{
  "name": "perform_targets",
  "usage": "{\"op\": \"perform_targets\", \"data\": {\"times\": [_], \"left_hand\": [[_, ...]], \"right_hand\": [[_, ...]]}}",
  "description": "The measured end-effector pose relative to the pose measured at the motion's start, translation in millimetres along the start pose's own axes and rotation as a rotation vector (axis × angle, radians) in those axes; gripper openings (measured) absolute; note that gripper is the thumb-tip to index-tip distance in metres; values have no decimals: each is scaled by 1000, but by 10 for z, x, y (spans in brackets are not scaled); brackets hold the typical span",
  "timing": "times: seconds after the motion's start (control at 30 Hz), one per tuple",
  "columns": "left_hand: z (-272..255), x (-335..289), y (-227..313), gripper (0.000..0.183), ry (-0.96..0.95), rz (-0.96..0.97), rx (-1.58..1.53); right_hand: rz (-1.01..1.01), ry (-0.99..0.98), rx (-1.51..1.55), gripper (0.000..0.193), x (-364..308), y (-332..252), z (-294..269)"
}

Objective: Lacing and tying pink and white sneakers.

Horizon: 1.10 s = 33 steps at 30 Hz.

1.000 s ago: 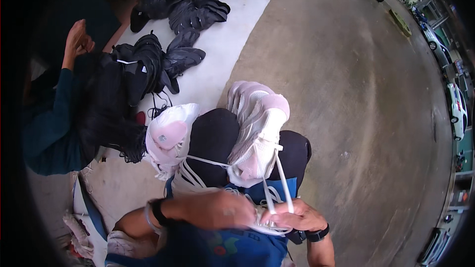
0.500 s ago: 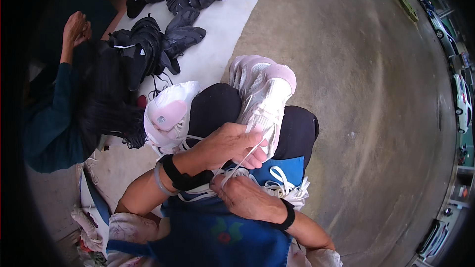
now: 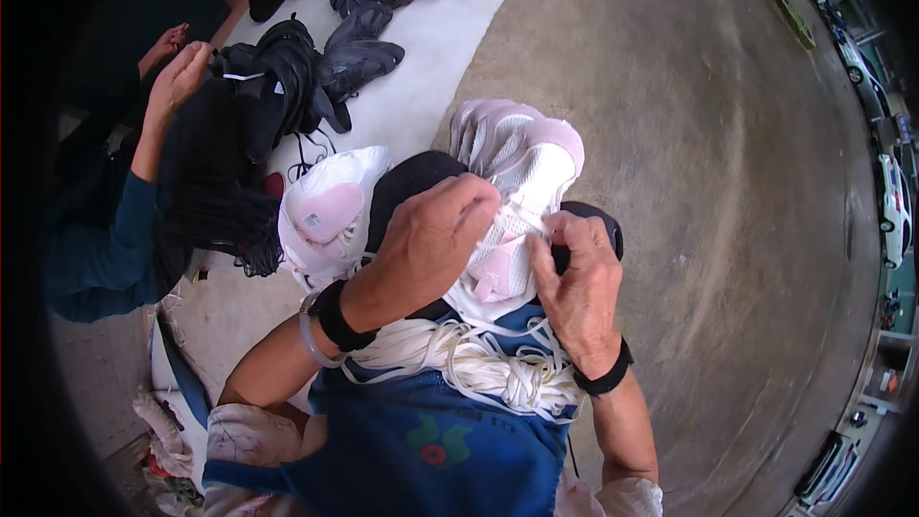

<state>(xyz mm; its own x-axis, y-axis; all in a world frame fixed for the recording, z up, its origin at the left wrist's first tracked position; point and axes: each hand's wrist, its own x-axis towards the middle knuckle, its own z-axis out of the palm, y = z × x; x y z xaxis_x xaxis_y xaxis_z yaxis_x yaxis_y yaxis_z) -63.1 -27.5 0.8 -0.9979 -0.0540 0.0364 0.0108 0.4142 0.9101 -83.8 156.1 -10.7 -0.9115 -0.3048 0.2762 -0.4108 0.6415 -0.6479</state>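
A stack of white and pale pink shoe uppers (image 3: pixel 541 168) lies across my knees, toe ends pointing away from me. My left hand (image 3: pixel 431 241) is closed at the left side of the top upper, its fingertips pinched at a white shoelace (image 3: pixel 515 203) by the eyelets. On the right side, my right hand (image 3: pixel 581 282) has its thumb and forefinger bent together on the lace; the exact grip is partly hidden. A thick bundle of loose white laces (image 3: pixel 479 364) rests in my lap on the blue apron (image 3: pixel 383 440).
Another white and pink shoe upper (image 3: pixel 330 206) sits by my left knee. Farther left, a co-worker's hand (image 3: pixel 177 81) is raised beside black shoe uppers (image 3: pixel 359 62) on a white sheet (image 3: pixel 459 14). Parked cars (image 3: pixel 892 201) line the far right beyond the concrete floor (image 3: pixel 718 230).
Both my hands have moved forward from the lap to the top upper's eyelets, and my right hand has swung to its right side. The co-worker's hands have moved apart.
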Motion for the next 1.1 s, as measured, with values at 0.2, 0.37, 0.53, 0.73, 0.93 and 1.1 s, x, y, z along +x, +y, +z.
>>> {"op": "perform_targets", "data": {"times": [0.2, 0.37, 0.53, 0.73, 0.93, 1.1], "left_hand": [[75, 78, -142, 9, -32, 176, 197], [86, -19, -99, 9, -100, 150, 248], [143, 46, -160, 14, 32, 78, 131], [157, 112, -201, 14, -45, 153, 125], [166, 89, -253, 16, -34, 36, -41], [30, 14, -85, 17, -122, 15, 112]], "right_hand": [[-121, 48, -44, 17, 11, 53, 93], [-126, -60, 51, 15, -69, 84, 31], [-100, -32, 148, 18, -60, 136, 51], [-156, 54, 97, 16, -15, 137, 65], [-112, 26, 62, 16, -76, 191, 13], [-46, -80, 21, 30, -186, 165, -5]]}}
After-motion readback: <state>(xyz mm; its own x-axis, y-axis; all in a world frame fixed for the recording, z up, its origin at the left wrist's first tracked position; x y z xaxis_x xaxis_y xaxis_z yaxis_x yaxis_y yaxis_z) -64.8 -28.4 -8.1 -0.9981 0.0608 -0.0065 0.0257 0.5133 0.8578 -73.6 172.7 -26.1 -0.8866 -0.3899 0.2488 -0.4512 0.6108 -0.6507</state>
